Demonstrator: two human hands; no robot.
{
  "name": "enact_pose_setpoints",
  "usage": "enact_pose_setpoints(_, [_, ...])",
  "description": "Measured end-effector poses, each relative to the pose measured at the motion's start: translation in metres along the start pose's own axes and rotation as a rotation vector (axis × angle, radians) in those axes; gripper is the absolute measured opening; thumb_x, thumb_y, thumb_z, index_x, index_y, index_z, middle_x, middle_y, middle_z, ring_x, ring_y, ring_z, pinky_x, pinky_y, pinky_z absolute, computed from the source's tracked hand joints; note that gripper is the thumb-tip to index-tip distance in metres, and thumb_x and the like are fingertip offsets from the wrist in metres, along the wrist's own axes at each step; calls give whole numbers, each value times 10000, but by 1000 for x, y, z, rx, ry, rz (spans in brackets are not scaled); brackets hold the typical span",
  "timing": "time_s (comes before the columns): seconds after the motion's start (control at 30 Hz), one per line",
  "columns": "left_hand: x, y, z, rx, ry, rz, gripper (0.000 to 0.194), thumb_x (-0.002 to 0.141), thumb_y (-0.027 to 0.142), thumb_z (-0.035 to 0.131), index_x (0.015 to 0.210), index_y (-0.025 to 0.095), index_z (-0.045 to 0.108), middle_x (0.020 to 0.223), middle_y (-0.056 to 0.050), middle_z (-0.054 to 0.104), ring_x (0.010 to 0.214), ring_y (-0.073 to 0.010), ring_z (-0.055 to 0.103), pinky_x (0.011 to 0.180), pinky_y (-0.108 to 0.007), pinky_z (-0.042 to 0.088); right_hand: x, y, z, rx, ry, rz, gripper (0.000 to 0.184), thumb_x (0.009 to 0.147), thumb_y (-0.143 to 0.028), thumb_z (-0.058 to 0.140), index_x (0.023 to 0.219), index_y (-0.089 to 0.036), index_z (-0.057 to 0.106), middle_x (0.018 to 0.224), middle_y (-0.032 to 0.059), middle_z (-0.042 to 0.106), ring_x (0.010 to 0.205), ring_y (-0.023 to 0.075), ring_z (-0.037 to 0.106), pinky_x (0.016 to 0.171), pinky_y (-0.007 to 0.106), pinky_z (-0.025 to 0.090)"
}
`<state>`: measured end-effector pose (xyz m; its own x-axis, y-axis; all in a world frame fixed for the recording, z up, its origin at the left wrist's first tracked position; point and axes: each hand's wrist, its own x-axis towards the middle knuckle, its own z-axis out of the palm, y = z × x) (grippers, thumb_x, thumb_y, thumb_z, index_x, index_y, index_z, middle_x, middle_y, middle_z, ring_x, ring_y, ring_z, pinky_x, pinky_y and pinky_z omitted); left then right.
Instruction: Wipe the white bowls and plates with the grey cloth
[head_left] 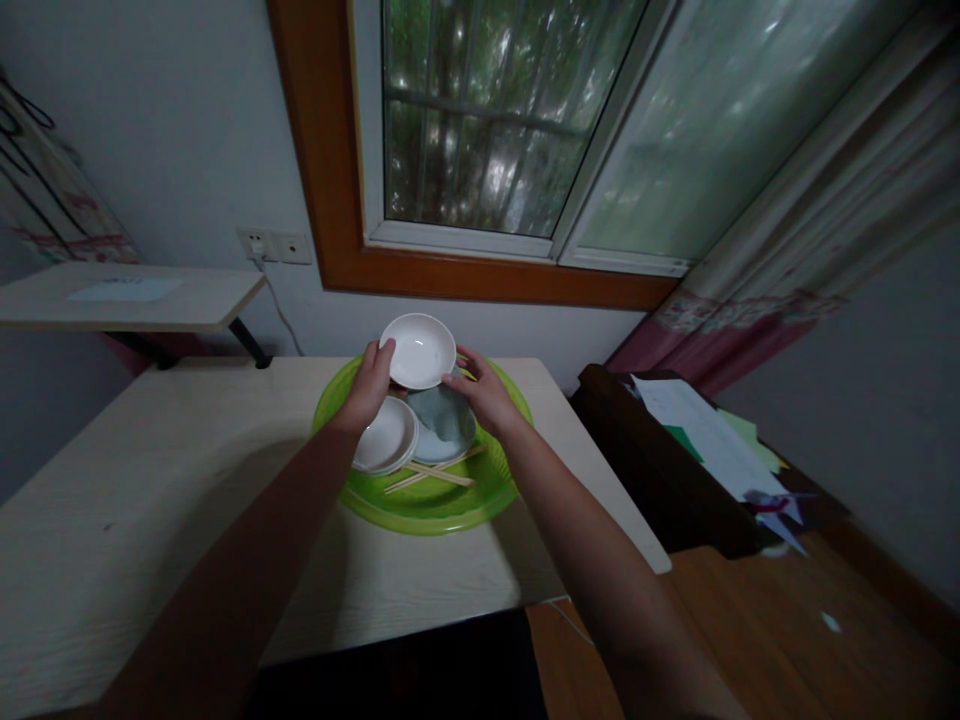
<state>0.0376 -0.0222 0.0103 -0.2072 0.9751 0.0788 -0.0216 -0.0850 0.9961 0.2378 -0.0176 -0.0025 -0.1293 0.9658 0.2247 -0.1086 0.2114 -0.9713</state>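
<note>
A white bowl (420, 350) is held between my two hands over the far side of a green basin (427, 524). My left hand (370, 385) grips its left rim, thumb on the edge. On the right rim, my right hand (484, 390) has its thumb and fingers closed, close to a grey cloth (441, 412). The cloth lies over a white plate (450, 445) in the basin. Stacked white bowls (386, 440) sit at the basin's left, partly behind my left wrist. Several light chopsticks (439, 472) lie crossed in front.
The basin stands on a pale wooden table (112, 480), whose right edge is close by. A raised shelf (135, 295) is at the left, below a wall socket (274, 245). Papers (697, 430) lie on dark furniture (630, 460) at the right, under a curtain (750, 270).
</note>
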Motion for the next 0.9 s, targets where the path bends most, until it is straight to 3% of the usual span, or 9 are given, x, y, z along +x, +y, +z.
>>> enact_pose_setpoints(0.17, [4, -1, -3, 65, 65, -33, 450, 935, 586, 441, 1198, 234, 537, 1073, -95, 693, 688, -175, 669, 528, -274, 511, 1, 1, -4, -23, 60, -1, 770, 603, -380, 874, 1312, -244, 607, 1336, 94, 632, 1110, 240, 653, 967, 407, 546])
enact_pose_setpoints(0.3, [3, -2, -6, 136, 67, 12, 436, 929, 607, 447, 1119, 228, 550, 949, -71, 680, 630, -159, 634, 489, -250, 476, 3, 3, -8, -60, 157, -42, 646, 615, -394, 845, 1205, -229, 639, 1152, 57, 661, 981, 207, 645, 878, 368, 552])
enact_pose_setpoints(0.47, [2, -3, -6, 209, 49, 32, 433, 931, 612, 436, 1088, 226, 551, 812, -32, 645, 526, -129, 580, 453, -222, 440, 3, -1, -9, -116, 275, -123, 541, 617, -403, 848, 1079, -205, 647, 972, 19, 655, 912, 188, 625, 875, 351, 520])
enact_pose_setpoints(0.6, [2, -3, -6, 223, 59, 48, 439, 928, 614, 433, 1107, 233, 557, 817, -30, 649, 526, -136, 585, 449, -229, 438, 2, -4, -8, -201, 297, -161, 502, 634, -426, 834, 1041, -212, 634, 926, 2, 647, 867, 177, 601, 848, 339, 521])
enact_pose_setpoints(0.77, [-4, 4, -6, 284, 46, 53, 430, 933, 604, 428, 1085, 230, 576, 764, -21, 640, 508, -144, 579, 454, -237, 418, 1, -6, -8, -95, 275, -171, 518, 673, -433, 802, 1099, -253, 568, 947, -15, 585, 762, 144, 551, 645, 274, 541])
enact_pose_setpoints(0.9, [-7, 8, -5, 350, 46, 71, 412, 944, 580, 427, 1076, 225, 589, 710, -12, 633, 491, -144, 559, 474, -243, 402, -1, -7, -9, -65, 286, -202, 498, 737, -463, 755, 1136, -282, 518, 1030, -7, 561, 748, 127, 534, 702, 298, 569])
